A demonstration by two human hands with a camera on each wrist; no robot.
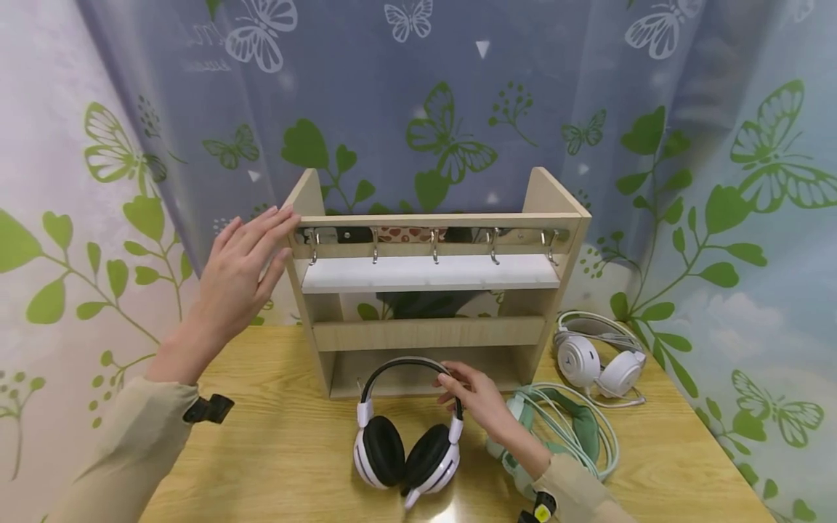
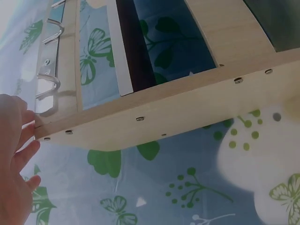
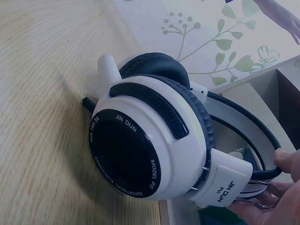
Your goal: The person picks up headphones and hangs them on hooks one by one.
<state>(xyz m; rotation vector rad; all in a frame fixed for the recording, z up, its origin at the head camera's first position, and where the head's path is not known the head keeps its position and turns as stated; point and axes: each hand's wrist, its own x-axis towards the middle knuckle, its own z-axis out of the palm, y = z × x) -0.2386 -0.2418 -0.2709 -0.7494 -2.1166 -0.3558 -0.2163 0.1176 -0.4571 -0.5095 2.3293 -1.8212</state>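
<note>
Head view: R hand pinches the side of white-and-black plastic over-ear headphones, in front of pale-wood rack w/ metal hooks.

L wrist view: L hand touches rack corner, fingers extended.

R wrist view: headphones prob. light, band springy, cups slick; best grip: band's top.

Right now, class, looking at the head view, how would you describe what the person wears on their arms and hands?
The left hand and right hand are ungloved. Both arms wear beige sleeves. A small black piece shows at the left cuff; another, at the right cuff, bears a bright yellow spot.
</note>
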